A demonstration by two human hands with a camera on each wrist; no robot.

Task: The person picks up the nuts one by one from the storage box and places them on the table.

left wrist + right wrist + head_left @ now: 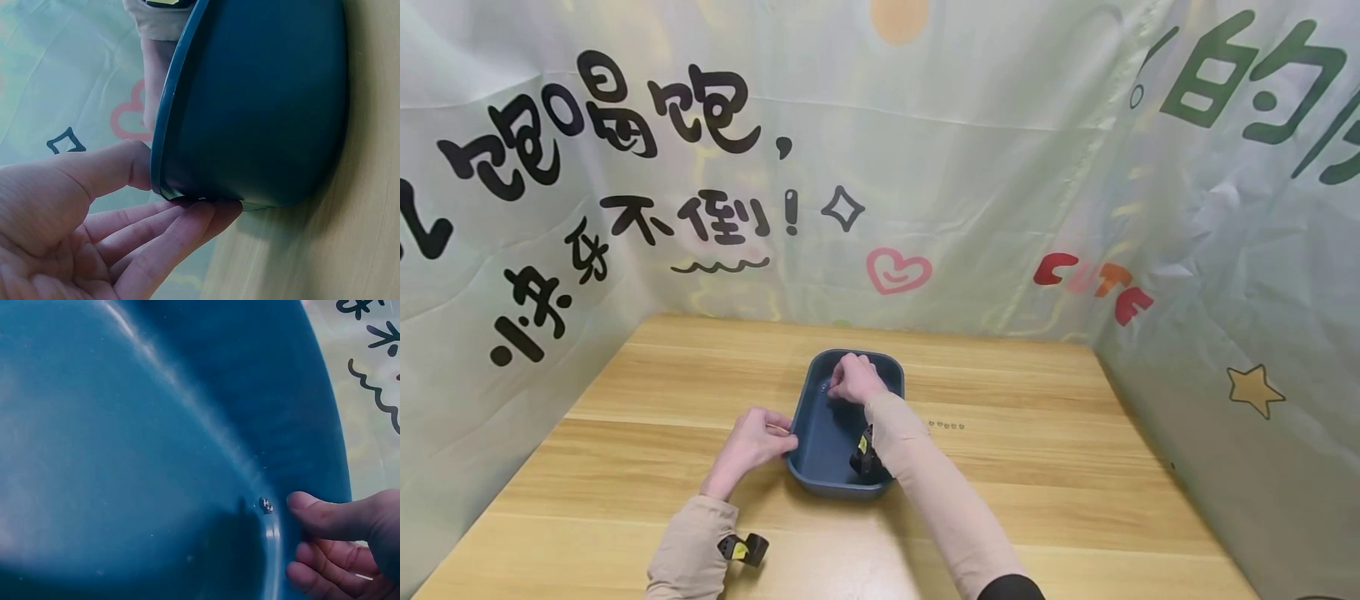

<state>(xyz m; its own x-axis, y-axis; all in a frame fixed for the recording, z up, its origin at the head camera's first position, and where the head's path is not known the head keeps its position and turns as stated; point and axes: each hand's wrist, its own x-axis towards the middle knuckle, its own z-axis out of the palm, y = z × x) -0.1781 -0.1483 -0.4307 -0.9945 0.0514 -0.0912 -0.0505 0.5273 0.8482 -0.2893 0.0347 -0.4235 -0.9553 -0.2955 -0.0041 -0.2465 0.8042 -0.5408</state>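
Note:
A dark blue rectangular basin (827, 457) with rounded corners stands on the wooden table. My left hand (756, 437) pinches its left rim, thumb at the edge and fingers against the outer wall (262, 112). Inside the basin, toward its far left, is my right hand (857, 379). In the right wrist view, a small silvery metal piece (266, 505) lies where the basin's floor meets its wall. The right thumb tip (301, 501) is just beside this piece, with a gap between thumb and the bent fingers.
Right of the basin, several tiny pieces (947, 426) lie in a row on the wooden table (1037, 467), partly behind the right sleeve. Printed cloth (970, 183) hangs around the table's back and sides.

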